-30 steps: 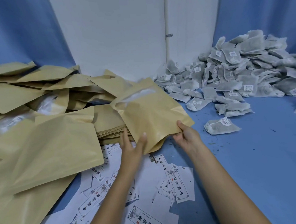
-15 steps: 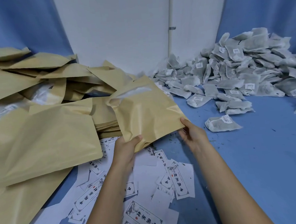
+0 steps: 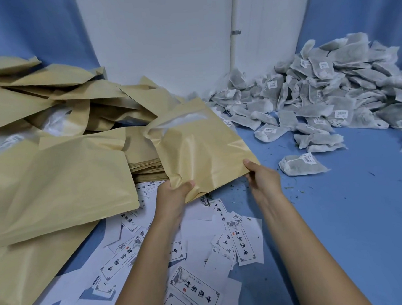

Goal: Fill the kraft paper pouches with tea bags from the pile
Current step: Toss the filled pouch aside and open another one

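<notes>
The left hand (image 3: 172, 198) and right hand (image 3: 262, 180) each pinch the near edge of one kraft pouch (image 3: 202, 147), held above the blue surface (image 3: 347, 218) near the tea bag pile (image 3: 321, 91). The pouch looks flat, so filling appears not yet begun.

Left hand (image 3: 174, 197): thumb on top, pinching kraft paper pouch (image 3: 202, 150) edge.
Right hand (image 3: 261, 179): pinching its corner.
Forearms: extended forward.
</notes>
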The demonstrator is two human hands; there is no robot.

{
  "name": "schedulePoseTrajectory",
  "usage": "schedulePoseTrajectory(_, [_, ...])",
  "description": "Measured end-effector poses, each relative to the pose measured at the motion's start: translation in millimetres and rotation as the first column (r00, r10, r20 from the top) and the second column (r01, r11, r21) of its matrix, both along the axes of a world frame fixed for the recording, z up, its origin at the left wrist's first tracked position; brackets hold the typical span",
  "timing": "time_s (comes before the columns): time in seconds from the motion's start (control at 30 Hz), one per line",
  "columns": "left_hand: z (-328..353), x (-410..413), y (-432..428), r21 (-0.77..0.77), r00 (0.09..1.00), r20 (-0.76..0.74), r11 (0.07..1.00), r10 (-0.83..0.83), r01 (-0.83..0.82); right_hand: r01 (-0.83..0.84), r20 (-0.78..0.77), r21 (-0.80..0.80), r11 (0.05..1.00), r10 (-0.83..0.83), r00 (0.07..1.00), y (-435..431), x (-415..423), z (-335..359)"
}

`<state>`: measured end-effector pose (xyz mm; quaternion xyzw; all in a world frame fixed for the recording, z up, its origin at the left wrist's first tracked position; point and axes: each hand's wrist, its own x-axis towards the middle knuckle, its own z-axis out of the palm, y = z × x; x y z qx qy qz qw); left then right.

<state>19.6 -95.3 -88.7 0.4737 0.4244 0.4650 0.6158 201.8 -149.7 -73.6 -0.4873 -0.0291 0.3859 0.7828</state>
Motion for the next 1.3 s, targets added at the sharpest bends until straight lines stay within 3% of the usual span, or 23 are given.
schedulePoseTrajectory(0.27, [-1.6, -0.3, -1.1, 0.037, 0.999, -0.038, 0.999, 0.039, -0.037, -0.086, -0.001, -0.013, 0.996, 0.086, 0.996, -0.6, -3.3, -1.1])
schedulePoseTrajectory(0.4, [0.5, 2.7, -4.3, 0.049, 0.999, -0.032, 0.998, 0.026, -0.025, -0.051, 0.040, -0.051, 0.997, 0.053, 0.998, 0.4, -1.3, -2.9])
schedulePoseTrajectory(0.57, [-0.4, 3.1, -4.7, 0.057, 0.998, -0.040, 0.997, 0.046, -0.043, -0.131, -0.024, 0.001, 0.991, 0.131, 0.991, 1.9, -6.8, -2.3])
schedulePoseTrajectory(0.73, [-2.3, 4.0, -5.8, 0.029, 0.999, -0.041, 0.999, 0.028, -0.027, -0.109, 0.005, 0.026, 0.994, 0.109, 0.994, 2.7, -10.8, -3.0])
schedulePoseTrajectory(0.83, [-2.4, 4.9, -6.3, 0.034, 0.998, -0.039, 0.999, 0.043, -0.041, -0.181, -0.001, 0.013, 0.983, 0.181, 0.984, 3.3, -15.9, -2.6])
schedulePoseTrajectory(1.03, [-3.9, 5.4, -7.3, 0.034, 0.998, -0.049, 0.999, 0.042, -0.041, -0.167, 0.058, -0.030, 0.985, 0.169, 0.984, 5.9, -24.8, -4.6])
schedulePoseTrajectory(1.13, [-5.2, 5.2, -5.7, 0.026, 0.998, -0.028, 0.998, 0.050, -0.049, -0.256, 0.045, 0.001, 0.967, 0.255, 0.966, 5.8, -29.4, -4.0])
schedulePoseTrajectory(1.3, [-5.7, 7.7, -6.1, 0.027, 0.999, -0.008, 0.999, 0.043, -0.043, -0.229, 0.176, -0.111, 0.967, 0.246, 0.953, 6.2, -33.9, -6.7])
